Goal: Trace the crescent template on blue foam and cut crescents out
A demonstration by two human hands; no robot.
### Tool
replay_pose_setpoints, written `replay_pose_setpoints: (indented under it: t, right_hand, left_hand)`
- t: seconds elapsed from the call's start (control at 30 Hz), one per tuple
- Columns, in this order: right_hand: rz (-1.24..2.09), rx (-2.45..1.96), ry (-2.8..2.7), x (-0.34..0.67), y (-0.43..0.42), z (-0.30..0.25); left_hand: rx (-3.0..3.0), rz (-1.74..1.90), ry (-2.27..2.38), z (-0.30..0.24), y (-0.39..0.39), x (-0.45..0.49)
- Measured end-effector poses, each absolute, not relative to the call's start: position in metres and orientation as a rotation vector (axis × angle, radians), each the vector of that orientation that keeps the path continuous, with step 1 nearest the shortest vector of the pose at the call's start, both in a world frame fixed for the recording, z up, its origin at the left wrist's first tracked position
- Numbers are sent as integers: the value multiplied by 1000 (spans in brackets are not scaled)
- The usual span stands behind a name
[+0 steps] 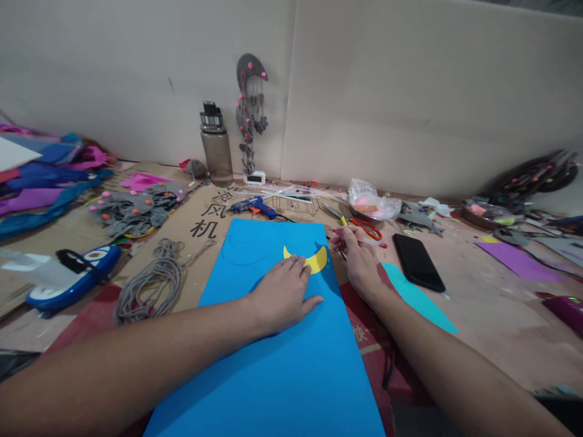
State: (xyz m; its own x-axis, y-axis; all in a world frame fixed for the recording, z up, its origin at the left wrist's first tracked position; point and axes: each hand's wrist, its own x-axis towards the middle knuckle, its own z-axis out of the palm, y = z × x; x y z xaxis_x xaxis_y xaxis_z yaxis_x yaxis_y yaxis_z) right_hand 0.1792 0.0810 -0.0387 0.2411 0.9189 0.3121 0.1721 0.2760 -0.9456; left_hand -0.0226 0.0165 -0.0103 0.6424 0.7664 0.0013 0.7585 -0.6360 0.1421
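Note:
A large blue sheet (273,376) lies before me, with a thin curved outline drawn at its upper left. On it rests a yellow crescent-shaped cutout (319,261), near the sheet's upper right. My left hand (282,291) lies flat on the sheet, its fingertips over the crescent's left part and the thumb spread apart. Just past the sheet's right edge, my right hand (357,258) is closed around a pen (370,241) with a clear barrel and red ends. The pen lies across the hand; its tip end is partly hidden by the fingers.
A glue gun (255,206) and orange-handled scissors (367,227) lie beyond the sheet. At right are a black phone (418,261) and turquoise paper (419,297). To the left are coiled grey cord (155,282), grey felt pieces (136,209) and a blue-white device (75,276). A bottle (217,152) stands behind.

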Motion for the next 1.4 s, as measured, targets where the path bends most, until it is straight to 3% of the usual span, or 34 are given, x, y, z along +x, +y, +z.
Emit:
replay_pose_setpoints:
  t: [1.1, 1.4]
  right_hand:
    - [627, -1394, -1516, 188, 77, -29]
    - [410, -1534, -1728, 186, 74, -24]
  left_hand:
    - [2778, 217, 1141, -15, 24, -22]
    - [2843, 173, 1134, -13, 25, -22]
